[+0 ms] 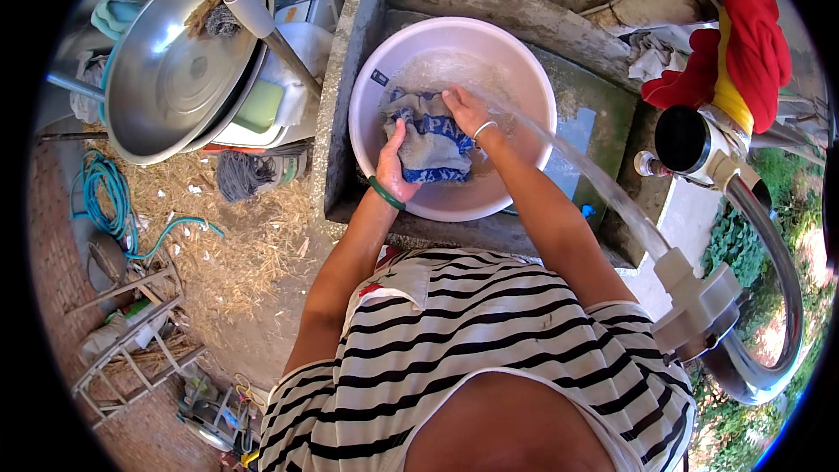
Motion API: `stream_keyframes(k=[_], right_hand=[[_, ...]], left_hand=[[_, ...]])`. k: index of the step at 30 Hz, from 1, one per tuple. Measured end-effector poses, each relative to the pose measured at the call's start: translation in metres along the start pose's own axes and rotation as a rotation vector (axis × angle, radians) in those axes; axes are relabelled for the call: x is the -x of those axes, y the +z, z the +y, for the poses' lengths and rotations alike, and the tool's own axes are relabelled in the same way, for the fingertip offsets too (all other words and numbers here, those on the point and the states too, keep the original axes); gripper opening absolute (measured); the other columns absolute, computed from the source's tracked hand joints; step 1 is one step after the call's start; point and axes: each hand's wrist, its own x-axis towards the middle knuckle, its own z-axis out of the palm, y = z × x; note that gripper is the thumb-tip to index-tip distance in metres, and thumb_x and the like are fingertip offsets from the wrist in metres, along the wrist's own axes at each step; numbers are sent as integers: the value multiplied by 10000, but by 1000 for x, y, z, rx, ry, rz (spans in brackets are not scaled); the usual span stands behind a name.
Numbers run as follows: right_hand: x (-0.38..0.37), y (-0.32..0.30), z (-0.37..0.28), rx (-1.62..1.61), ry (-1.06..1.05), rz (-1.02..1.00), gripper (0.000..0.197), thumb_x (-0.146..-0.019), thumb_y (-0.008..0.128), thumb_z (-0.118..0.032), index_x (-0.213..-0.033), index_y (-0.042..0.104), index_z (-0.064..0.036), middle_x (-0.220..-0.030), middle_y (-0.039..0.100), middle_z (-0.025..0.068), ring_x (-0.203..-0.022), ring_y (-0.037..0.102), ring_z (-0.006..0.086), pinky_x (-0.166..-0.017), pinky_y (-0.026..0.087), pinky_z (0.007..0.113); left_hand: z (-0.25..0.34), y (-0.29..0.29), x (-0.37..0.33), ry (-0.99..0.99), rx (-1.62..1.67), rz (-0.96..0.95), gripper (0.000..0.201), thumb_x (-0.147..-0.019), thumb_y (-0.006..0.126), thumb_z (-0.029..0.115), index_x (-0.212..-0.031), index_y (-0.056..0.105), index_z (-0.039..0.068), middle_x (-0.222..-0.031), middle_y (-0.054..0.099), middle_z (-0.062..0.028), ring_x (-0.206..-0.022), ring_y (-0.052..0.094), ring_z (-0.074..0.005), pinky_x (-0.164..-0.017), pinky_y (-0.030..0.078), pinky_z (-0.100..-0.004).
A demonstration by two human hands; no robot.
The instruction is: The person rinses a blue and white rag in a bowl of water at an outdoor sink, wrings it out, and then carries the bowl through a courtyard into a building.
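A grey cloth with blue lettering and a blue edge is bunched up in a pale pink basin of water. My left hand, with a green bangle at its wrist, grips the cloth's lower left side, thumb up along it and the other fingers mostly hidden. At the cloth's upper right, my right hand holds it with bent fingers; a light bracelet circles that wrist. From the tap at the right, a stream of water arcs into the basin close beside my right hand.
The basin sits inside a rough concrete sink. A large steel bowl leans at the left, near a metal pole. Red cloth hangs at the far right. A blue hose and a ladder lie on the left ground.
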Motion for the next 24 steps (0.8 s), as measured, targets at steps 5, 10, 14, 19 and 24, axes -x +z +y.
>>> stream_keyframes(k=[5,10,14,19,24], right_hand=[[0,0,-12,-588,780,-681,509,-837,609,-434,-1120,586,-11,-1071,634,130,-969,602,222,-919,435,353],[14,-39,41,-1351,623,-325,391,-798,608,-179,-1151,569,-16,-1103,617,124,-1022,582,238,-933,433,366],[31,-112,-34,-1629,397,-299,435,-762,545,-74,-1192,537,-14,-1120,607,112,-1053,564,249,-946,422,374],[31,-134,-7,-1524,350,-114,458,-747,551,-81,-1199,532,-9,-1111,612,99,-1040,571,251,-943,424,384],[38,-148,-15,-1531,293,41,338,-748,553,-75,-1080,597,-26,-1055,635,83,-1008,579,248,-940,422,386]], left_hand=[[17,-5,6,35,-110,-145,654,-918,324,578,-1326,407,74,-1262,525,-115,-1139,521,-271,-982,406,-418],[32,-14,20,235,-554,-59,730,-929,295,582,-1313,390,-32,-1271,498,-121,-1164,488,-205,-1021,346,-306],[50,5,48,256,-1025,157,666,-901,375,603,-956,605,-19,-806,608,-80,-695,554,-126,-623,448,-264],[54,-3,50,467,-1133,-57,437,-851,613,428,-830,610,-8,-683,564,-28,-589,481,-88,-529,370,-231],[47,41,71,612,-878,-133,224,-814,688,163,-942,601,0,-689,561,5,-616,490,-83,-575,381,-218]])
